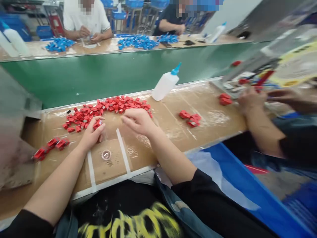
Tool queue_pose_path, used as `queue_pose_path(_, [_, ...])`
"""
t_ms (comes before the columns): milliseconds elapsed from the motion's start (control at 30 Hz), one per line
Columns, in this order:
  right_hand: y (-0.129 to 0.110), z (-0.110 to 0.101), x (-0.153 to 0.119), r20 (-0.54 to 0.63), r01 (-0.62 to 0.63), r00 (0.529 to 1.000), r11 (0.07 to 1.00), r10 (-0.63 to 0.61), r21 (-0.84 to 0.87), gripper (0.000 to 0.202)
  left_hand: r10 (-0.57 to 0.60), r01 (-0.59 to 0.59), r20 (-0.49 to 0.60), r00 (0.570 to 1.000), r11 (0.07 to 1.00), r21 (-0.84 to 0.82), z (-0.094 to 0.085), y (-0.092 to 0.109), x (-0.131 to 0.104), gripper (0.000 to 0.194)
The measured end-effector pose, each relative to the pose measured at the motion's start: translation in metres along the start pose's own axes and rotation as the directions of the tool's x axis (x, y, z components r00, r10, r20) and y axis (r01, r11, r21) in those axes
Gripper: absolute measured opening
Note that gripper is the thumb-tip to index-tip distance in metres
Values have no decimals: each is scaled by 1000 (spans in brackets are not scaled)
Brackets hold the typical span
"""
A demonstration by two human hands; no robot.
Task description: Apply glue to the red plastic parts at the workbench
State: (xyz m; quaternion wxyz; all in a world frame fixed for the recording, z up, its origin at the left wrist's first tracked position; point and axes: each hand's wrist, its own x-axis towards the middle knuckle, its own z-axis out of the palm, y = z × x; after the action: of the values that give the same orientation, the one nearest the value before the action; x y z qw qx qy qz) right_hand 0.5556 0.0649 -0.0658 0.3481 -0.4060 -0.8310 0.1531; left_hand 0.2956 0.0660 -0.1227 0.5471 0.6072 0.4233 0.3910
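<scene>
The left hand pinches a red plastic part; the right hand, fingers loosely curled, grip unclear, hovers at its two o'clock.

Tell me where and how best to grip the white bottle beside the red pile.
Grip the white bottle around its broad body, coming from the near right: the red pile lies to its left, and the blue nozzle is slim and tapered, likely a poorer hold.

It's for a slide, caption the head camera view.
Left hand holding a red part, right hand near a pile of red parts on a brown worktop.
</scene>
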Motion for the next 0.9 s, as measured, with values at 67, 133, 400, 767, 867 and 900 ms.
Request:
queue_pose_path(67, [-15,25,14,210,138,964,983,-162,122,48,44,-36,-40,998,984,177,-3,-1,-4,41])
queue_pose_path(133, [-20,45,13,336,200,905,958,-260,204,52,133,-95,-84,988,929,357,-4,1,-6,46])
queue_pose_path(400, [-16,70,-10,483,238,774,895,-409,378,41,150,-131,-30,988,931,341,2,2,-1,48])
queue_pose_path(767, [-9,63,-10,370,-13,894,810,-254,587,56,171,-180,65,983,835,521,1,-5,4,49])
queue_pose_path(867, [-2,61,-8,143,-60,989,851,-18,521,57,141,-158,73,987,817,554,1,-5,5,49])
queue_pose_path(900, [0,62,-7,72,-69,997,869,39,490,55,133,-151,72,988,813,563,1,-4,5,47])
